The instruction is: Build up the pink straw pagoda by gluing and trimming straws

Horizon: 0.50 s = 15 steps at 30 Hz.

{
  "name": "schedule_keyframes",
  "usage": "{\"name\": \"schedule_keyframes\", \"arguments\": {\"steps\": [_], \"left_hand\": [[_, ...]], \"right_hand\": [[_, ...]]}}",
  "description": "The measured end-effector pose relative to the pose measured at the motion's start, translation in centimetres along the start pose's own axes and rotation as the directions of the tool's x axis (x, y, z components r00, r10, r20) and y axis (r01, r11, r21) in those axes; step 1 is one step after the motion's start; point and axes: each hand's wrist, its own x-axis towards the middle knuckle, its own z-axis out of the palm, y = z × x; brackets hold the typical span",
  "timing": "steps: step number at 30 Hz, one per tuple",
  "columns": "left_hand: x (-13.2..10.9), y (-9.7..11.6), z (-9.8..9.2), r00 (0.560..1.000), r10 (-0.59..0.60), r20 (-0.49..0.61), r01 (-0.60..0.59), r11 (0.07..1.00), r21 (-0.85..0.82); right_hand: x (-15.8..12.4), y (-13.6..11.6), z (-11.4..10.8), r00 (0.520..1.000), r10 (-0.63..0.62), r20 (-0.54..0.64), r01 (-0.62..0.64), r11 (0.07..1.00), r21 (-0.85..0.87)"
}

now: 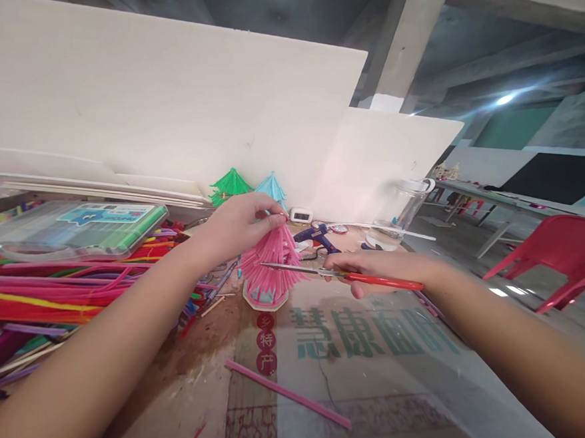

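Observation:
With thumb and fingers closed, my left hand [246,226] pinches the peak of a pink cone-shaped roof of fuzzy strips [277,254]. Below the roof shows a small pale base with several sides [265,300]. My right hand [369,268] holds scissors [378,280] with red handles, their blades pointing left across the front of the pink strips. Whether the blades touch the strips I cannot tell. One loose pink strip [287,393] lies nearer to me on the printed sheet [353,357].
Left lie bundles of coloured pipe cleaners [67,287] and a clear plastic case [86,228]. Behind stand a green roof [231,185], a light blue roof [271,184], a small digital clock [301,215], a blue glue gun [319,235] and a clear jug [404,207] before a white board [170,104].

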Motion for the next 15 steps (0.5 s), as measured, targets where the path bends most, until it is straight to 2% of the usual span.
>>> {"name": "schedule_keyframes", "arguments": {"steps": [10, 15], "left_hand": [[0.0, -0.1, 0.1, 1.000, 0.004, 0.002, -0.004, 1.000, 0.002], [0.1, 0.1, 0.0, 1.000, -0.016, 0.004, 0.016, 1.000, 0.015]], "right_hand": [[0.5, 0.6, -0.5, 0.999, -0.009, -0.040, 0.011, 0.999, 0.052], [1.2, 0.7, 0.3, 0.988, 0.122, -0.092, -0.094, 0.960, 0.264]]}}
